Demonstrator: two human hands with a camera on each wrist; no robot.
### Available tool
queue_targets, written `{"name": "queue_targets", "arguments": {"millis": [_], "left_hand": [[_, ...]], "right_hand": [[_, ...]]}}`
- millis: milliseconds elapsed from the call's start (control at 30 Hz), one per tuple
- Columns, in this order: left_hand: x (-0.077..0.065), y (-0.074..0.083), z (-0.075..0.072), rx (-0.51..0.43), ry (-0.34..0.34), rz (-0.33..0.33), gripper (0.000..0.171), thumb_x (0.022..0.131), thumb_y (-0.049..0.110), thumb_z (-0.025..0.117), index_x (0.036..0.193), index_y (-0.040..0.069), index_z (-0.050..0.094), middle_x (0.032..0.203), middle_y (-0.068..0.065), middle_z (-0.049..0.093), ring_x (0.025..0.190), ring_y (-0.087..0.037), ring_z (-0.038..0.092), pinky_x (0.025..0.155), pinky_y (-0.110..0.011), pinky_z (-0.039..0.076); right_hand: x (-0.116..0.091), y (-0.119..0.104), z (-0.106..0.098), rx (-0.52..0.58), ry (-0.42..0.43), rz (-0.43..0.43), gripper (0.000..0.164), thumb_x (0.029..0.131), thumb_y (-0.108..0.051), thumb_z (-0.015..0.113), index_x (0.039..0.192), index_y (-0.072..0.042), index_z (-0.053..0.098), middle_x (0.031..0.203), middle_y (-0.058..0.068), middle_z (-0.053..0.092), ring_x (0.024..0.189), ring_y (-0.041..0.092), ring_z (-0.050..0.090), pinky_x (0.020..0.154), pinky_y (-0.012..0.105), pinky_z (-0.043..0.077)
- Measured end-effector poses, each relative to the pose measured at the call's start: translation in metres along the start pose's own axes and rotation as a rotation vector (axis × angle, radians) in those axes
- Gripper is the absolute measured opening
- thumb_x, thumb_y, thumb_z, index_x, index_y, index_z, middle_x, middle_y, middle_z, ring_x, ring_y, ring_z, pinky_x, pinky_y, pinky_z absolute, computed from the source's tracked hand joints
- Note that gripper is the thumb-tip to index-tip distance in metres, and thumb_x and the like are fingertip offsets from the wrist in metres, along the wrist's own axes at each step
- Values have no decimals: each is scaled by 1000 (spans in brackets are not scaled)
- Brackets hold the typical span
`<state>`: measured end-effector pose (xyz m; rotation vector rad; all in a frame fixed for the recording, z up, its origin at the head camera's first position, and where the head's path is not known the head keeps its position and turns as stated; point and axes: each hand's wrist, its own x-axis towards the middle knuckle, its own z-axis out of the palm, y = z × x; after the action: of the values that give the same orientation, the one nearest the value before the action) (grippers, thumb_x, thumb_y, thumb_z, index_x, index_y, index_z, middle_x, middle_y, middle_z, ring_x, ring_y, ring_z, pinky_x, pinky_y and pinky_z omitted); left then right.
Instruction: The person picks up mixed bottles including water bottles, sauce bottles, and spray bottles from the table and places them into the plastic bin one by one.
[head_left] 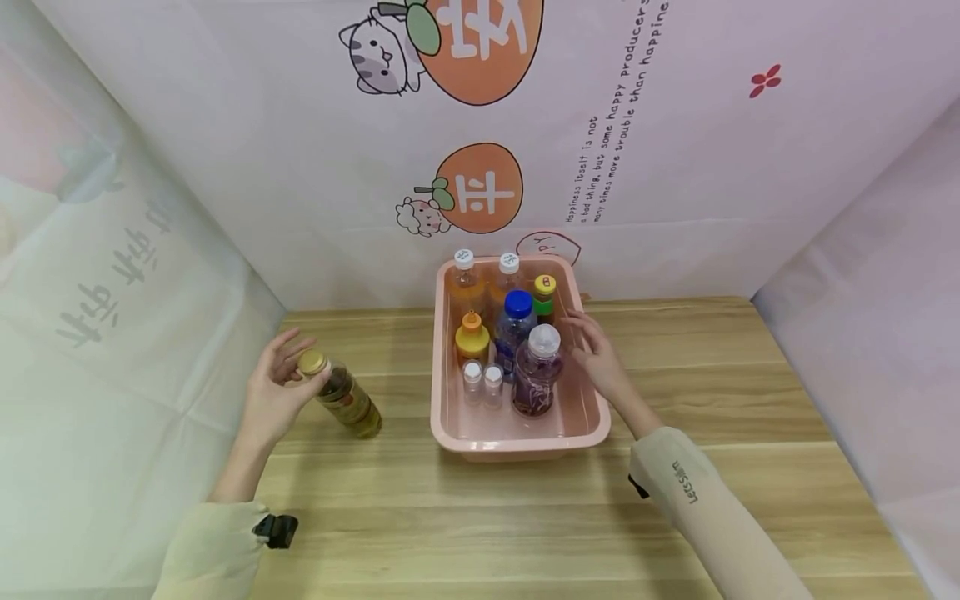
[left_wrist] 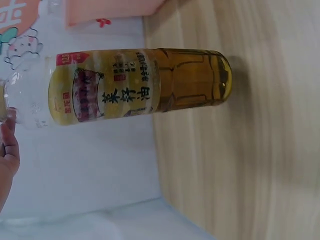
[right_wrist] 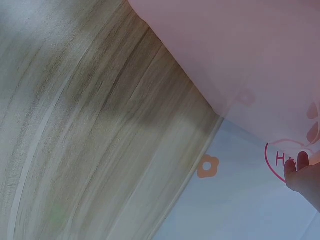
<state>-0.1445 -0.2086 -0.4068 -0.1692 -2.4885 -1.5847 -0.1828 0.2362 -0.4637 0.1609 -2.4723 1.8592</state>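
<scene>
At the left, my left hand (head_left: 276, 387) pinches the gold cap of a bottle of cooking oil (head_left: 349, 404) between thumb and fingers. The bottle's yellow label and amber oil show in the left wrist view, its base right at the tabletop. My right hand (head_left: 600, 358) is at the right rim of a pink plastic basin (head_left: 444, 417), its fingers loosely bent and spread. Inside, nearest that hand, stands a purple drink bottle with a clear cap (head_left: 537, 383). Beside it are a blue-capped bottle (head_left: 516, 333) and a small yellow-capped bottle (head_left: 544, 298).
Also in the basin are two white-capped bottles of orange drink (head_left: 467, 287), a yellow squeeze bottle with an orange tip (head_left: 472, 337) and two small clear white-capped bottles (head_left: 472, 383). The wooden tabletop (head_left: 465, 525) meets a printed white cloth wall (head_left: 645, 167) behind the basin.
</scene>
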Motion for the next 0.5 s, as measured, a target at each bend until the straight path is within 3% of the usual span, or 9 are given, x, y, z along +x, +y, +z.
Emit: {"name": "queue_targets", "arguments": {"millis": [333, 500], "left_hand": [[10, 38, 9, -132, 45, 20, 72, 83, -1, 68, 145, 17, 35, 118, 21, 55, 106, 8, 56, 77, -10, 42], [17, 59, 17, -230, 86, 85, 73, 80, -8, 67, 142, 17, 38, 118, 16, 59, 101, 4, 59, 76, -14, 42]], "right_hand": [[0, 2, 0, 9, 5, -18, 49, 82, 16, 43, 131, 12, 45, 154, 22, 25, 147, 40, 13, 120, 55, 12], [1, 3, 1, 23, 3, -23, 49, 82, 17, 42, 131, 13, 44, 154, 23, 25, 147, 39, 12, 120, 54, 14]]}}
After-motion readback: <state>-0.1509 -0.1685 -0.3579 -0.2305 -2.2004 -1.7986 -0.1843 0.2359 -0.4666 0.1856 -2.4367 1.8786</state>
